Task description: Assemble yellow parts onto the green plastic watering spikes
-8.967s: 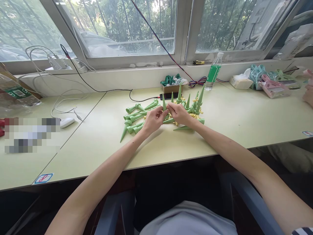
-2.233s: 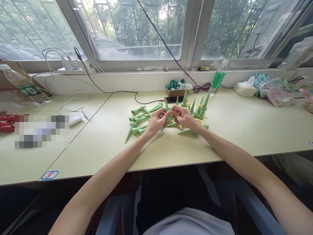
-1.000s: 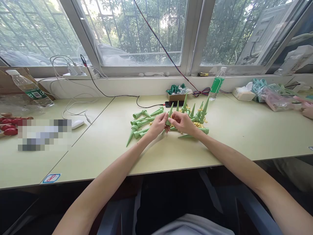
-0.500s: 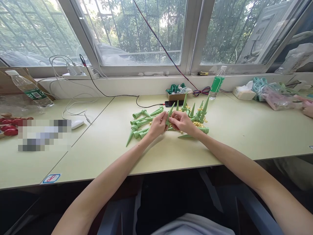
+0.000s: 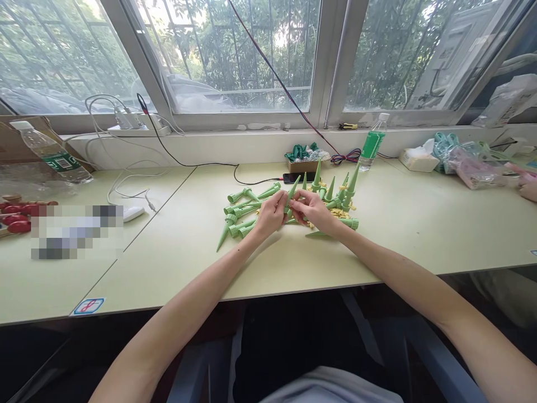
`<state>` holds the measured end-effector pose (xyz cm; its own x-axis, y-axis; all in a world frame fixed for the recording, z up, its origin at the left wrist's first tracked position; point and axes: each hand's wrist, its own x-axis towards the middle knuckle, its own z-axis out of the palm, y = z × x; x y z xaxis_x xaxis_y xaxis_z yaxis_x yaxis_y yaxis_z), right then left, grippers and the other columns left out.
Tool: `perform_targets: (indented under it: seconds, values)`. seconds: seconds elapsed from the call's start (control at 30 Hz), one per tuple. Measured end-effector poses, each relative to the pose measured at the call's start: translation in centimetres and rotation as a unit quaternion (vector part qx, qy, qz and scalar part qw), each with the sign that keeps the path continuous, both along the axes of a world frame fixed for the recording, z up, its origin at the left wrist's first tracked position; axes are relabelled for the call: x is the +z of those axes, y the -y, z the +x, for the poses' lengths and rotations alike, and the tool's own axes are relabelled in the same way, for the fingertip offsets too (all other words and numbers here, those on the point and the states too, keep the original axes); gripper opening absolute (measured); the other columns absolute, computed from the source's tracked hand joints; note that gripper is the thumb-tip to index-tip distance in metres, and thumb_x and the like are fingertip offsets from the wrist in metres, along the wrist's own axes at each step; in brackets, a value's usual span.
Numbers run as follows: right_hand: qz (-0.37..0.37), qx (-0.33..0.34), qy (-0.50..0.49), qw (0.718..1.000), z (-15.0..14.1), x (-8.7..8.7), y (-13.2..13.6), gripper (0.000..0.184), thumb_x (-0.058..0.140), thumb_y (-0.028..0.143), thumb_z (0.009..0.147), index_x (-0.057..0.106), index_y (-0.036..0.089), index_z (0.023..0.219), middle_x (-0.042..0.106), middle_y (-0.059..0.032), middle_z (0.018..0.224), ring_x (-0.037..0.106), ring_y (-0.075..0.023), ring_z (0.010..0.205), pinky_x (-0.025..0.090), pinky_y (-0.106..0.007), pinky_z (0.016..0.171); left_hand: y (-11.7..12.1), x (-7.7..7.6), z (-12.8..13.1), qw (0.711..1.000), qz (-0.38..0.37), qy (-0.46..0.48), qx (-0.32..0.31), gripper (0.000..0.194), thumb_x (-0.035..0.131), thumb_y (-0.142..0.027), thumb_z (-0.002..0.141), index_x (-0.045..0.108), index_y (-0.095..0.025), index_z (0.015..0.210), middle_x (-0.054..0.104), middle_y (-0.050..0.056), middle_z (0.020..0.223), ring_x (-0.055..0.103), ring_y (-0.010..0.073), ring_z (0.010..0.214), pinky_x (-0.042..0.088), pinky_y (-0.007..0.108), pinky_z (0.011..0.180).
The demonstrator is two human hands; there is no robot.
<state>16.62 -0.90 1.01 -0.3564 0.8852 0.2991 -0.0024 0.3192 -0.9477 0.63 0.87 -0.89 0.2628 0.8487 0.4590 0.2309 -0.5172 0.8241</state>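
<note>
My left hand (image 5: pixel 272 212) is closed round a green plastic plant watering spike (image 5: pixel 293 190), its point tilted up and to the right. Thumb and fingers of my right hand (image 5: pixel 311 208) are pinched together against the side of that spike. Whether a small part lies between them is hidden. Several green spikes (image 5: pixel 243 210) lie in a group left of my hands. To the right, more spikes (image 5: pixel 350 187) stand point up, some with small yellow valves on them. Loose yellow valves (image 5: pixel 339 212) lie among those. One spike (image 5: pixel 331 229) lies flat near my right wrist.
Behind the spikes are a phone (image 5: pixel 293 178) on a cable and a small box (image 5: pixel 302 166) with green wrapping. A water bottle (image 5: pixel 372 143), a tissue box (image 5: pixel 418 158) and bagged clips (image 5: pixel 470 162) stand at the back right. Another person's hand (image 5: pixel 529 184) shows at the right edge.
Since the older frames, the held spike has gone from nearly upright to leaning right. My right fingers have shifted from near its top to its side. In the last half second almost nothing moves.
</note>
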Motion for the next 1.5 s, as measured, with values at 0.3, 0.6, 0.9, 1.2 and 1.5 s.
perform_targets:
  seconds: [0.3, 0.6, 0.9, 1.2, 1.5]
  values:
    - [-0.022, 0.016, -0.023, 0.999, 0.0, -0.3, -0.2, 0.044, 0.071, 0.059, 0.084, 0.045, 0.023, 0.079, 0.057, 0.0062, 0.051, 0.046, -0.0086, 0.038, 0.033, -0.022, 0.037, 0.1, 0.2, -0.1, 1.000, 0.008, -0.006, 0.000, 0.040, 0.043, -0.054, 0.100, 0.046, -0.021, 0.079, 0.047, -0.005, 0.060, 0.054, 0.0088, 0.045, 0.039, 0.021, 0.044]
    - [-0.035, 0.013, -0.034, 0.999, 0.2, -0.4, -0.7, 0.048, 0.074, 0.063, 0.080, 0.049, 0.022, 0.081, 0.057, 0.0057, 0.052, 0.047, -0.0088, 0.039, 0.036, -0.022, 0.038, -0.1, 0.1, -0.2, 1.000, 0.019, -0.022, -0.002, 0.035, 0.044, -0.052, 0.100, 0.048, -0.021, 0.084, 0.049, -0.005, 0.062, 0.053, 0.0081, 0.046, 0.041, 0.020, 0.046]
    - [0.047, -0.103, -0.008, 0.994, 0.9, -0.7, -1.7, 0.046, 0.064, 0.067, 0.087, 0.053, 0.022, 0.090, 0.059, 0.0037, 0.062, 0.048, -0.0098, 0.041, 0.035, -0.024, 0.039, -0.4, 1.1, -0.3, 1.000, 0.002, 0.012, 0.009, 0.026, 0.056, -0.047, 0.095, 0.053, -0.021, 0.096, 0.061, 0.004, 0.103, 0.063, 0.0097, 0.061, 0.048, 0.020, 0.046]
    - [0.192, -0.238, 0.152, 0.940, 1.6, -1.1, -2.3, 0.028, 0.055, 0.045, 0.096, 0.054, 0.022, 0.082, 0.055, 0.0022, 0.058, 0.050, -0.0139, 0.053, 0.038, -0.027, 0.056, -1.2, 0.4, -1.0, 0.976, 0.120, -0.153, 0.101, 0.024, 0.066, -0.039, 0.087, 0.057, -0.020, 0.077, 0.058, 0.000, 0.074, 0.047, 0.0104, 0.056, 0.038, 0.025, 0.056]
    - [0.196, -0.241, 0.193, 0.931, 1.4, -1.3, -2.3, 0.022, 0.055, 0.035, 0.092, 0.055, 0.021, 0.076, 0.056, 0.0010, 0.059, 0.049, -0.0139, 0.053, 0.037, -0.028, 0.057, -1.1, 0.4, -1.1, 0.965, 0.055, -0.220, 0.129, 0.021, 0.067, -0.034, 0.085, 0.056, -0.019, 0.074, 0.068, 0.003, 0.079, 0.056, 0.0146, 0.065, 0.041, 0.029, 0.066]
